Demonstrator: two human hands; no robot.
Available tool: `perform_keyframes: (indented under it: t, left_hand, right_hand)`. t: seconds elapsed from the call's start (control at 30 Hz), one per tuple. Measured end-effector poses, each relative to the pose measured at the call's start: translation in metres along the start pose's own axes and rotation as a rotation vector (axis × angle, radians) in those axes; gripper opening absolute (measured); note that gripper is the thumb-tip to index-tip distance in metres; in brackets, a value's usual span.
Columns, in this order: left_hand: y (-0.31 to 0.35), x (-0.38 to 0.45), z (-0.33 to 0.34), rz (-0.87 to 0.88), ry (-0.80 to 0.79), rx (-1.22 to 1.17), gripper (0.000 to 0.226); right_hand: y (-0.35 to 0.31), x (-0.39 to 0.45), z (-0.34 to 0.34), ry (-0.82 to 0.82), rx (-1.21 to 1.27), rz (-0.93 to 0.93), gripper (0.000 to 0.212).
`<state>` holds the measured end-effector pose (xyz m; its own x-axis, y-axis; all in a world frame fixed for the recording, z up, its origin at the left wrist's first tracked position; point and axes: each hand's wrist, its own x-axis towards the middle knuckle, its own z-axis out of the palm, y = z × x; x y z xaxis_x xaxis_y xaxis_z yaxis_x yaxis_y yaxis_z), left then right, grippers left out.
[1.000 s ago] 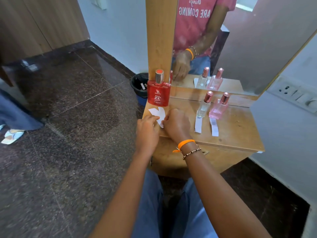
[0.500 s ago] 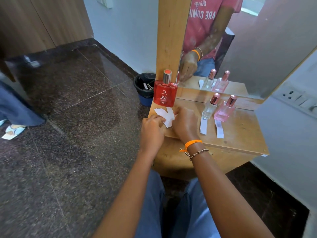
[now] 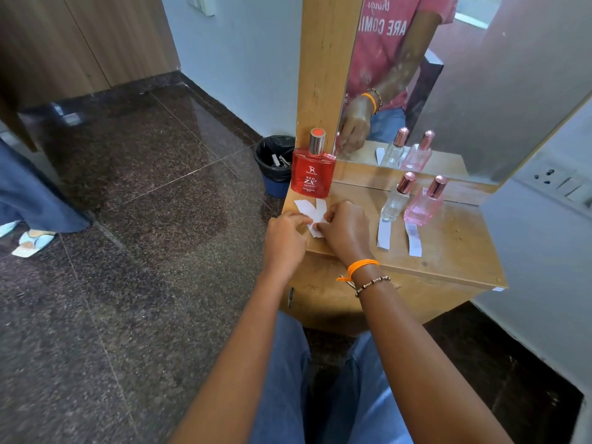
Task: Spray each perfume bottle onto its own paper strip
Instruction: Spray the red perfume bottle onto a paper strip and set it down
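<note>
A red perfume bottle [image 3: 312, 173] with a silver neck stands at the left of the wooden shelf [image 3: 448, 245]. Just in front of it lie white paper strips [image 3: 309, 209], fanned out. My left hand [image 3: 285, 238] and my right hand [image 3: 344, 227] both pinch these strips at the shelf's front edge. To the right stand a clear bottle [image 3: 395, 200] and a pink bottle [image 3: 424, 203], both with rose caps. A single paper strip lies in front of each: one [image 3: 383, 235] below the clear bottle, one [image 3: 414, 240] below the pink.
A mirror [image 3: 448, 75] behind the shelf reflects the bottles and my arm. A dark bin [image 3: 275, 161] stands on the granite floor left of the shelf. Another person's leg and sandal [image 3: 32, 241] are at the far left. A wall socket panel [image 3: 557, 184] is at the right.
My hands stay on the paper strips in front of the red bottle; the strips have spread apart a little. The camera view has shifted slightly.
</note>
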<state>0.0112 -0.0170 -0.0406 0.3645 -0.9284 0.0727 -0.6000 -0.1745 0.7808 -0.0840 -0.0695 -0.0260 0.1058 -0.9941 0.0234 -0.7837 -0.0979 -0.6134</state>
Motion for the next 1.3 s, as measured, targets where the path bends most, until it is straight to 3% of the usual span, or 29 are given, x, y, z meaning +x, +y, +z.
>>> perform_keyframes:
  t: [0.3, 0.63, 0.9, 1.07, 1.23, 1.3]
  left_hand:
    - [-0.004, -0.004, 0.008, 0.146, 0.017, 0.253, 0.050]
    - [-0.003, 0.003, 0.004, 0.117, 0.022, 0.178, 0.049]
    - [0.001, 0.007, 0.000, -0.001, 0.058, -0.091, 0.034]
    - [0.009, 0.009, -0.003, -0.059, 0.049, -0.209, 0.025]
    - [0.022, 0.012, -0.007, -0.298, -0.093, -0.592, 0.030]
    - [0.023, 0.013, -0.009, -0.296, -0.095, -0.694, 0.024]
  right_hand:
    - [0.005, 0.003, -0.005, -0.047, 0.026, -0.005, 0.009]
    - [0.013, 0.008, -0.010, -0.019, 0.185, 0.021, 0.006]
    - [0.018, 0.006, -0.018, 0.095, 0.384, 0.034, 0.016]
    - [0.015, -0.003, -0.021, 0.129, 0.444, -0.086, 0.017]
    - [0.014, -0.015, -0.026, 0.022, 0.517, -0.196, 0.030]
    - [0.015, -0.018, -0.028, -0.054, 0.520, -0.233, 0.037]
